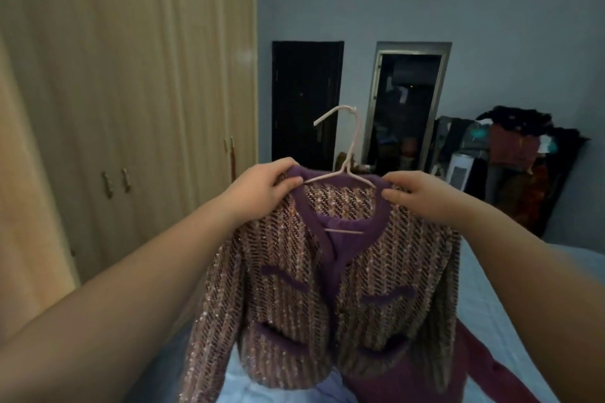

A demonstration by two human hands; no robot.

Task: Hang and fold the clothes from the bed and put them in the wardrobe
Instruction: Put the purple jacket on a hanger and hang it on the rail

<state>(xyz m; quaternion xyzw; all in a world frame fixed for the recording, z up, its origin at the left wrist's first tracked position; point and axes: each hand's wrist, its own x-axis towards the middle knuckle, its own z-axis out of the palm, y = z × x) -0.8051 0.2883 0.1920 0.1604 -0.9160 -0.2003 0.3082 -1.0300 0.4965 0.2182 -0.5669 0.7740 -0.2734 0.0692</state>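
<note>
Above bed (510, 321), left hand (262, 188) and right hand (422, 196) each pinch jacket (327, 271) shoulder, jacket draped on pink hanger (347, 147), wardrobe (114, 91) at left

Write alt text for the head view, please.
Both hands hold a purple-trimmed tweed jacket up on a pink hanger over the bed, the left hand and right hand each pinching a shoulder beside the collar. The closed wardrobe stands to the left; a maroon garment lies on the bed.

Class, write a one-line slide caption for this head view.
Left hand and right hand hold a purple tweed jacket, on a pink hanger, above the bed beside the wardrobe.
</note>
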